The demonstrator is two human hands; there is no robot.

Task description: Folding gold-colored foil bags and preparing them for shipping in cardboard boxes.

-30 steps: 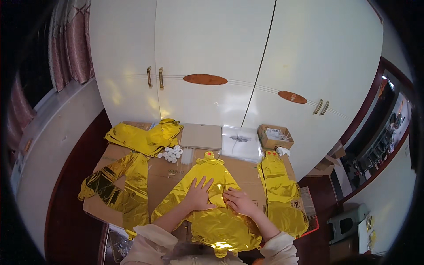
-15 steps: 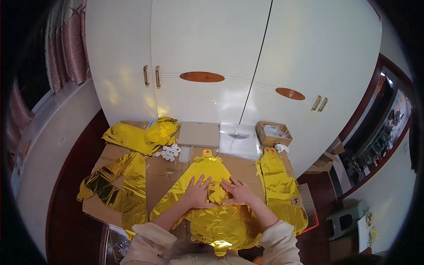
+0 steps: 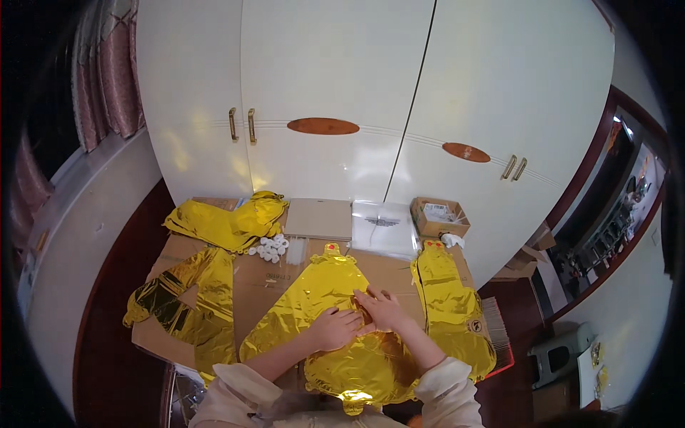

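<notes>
A flat gold foil balloon (image 3: 325, 285) lies spread over the cardboard in front of me, with a small red spot at its far tip. My left hand (image 3: 334, 329) rests on its middle, fingers extended to the right and slightly bent. Just beside it my right hand (image 3: 382, 312) lies on the foil too, its fingers stretched toward the upper left. The hands meet near the thumbs, and neither grips anything that I can see. Creased foil covers the near side down to a rounded tab close to my body.
More gold foil balloons lie at the left (image 3: 214, 285), far left (image 3: 214, 221) and right (image 3: 453, 299) of the cardboard (image 3: 260, 285). Along the back stand white rolls (image 3: 271, 248), a grey-brown board (image 3: 319, 218), clear plastic bags (image 3: 385, 228) and a small box (image 3: 441, 225). White cabinets (image 3: 321, 64) rise behind.
My left hand has slid right and nearer to me, its fingers turning rightward. My right hand has shifted slightly left, so the gap between the hands has closed.
</notes>
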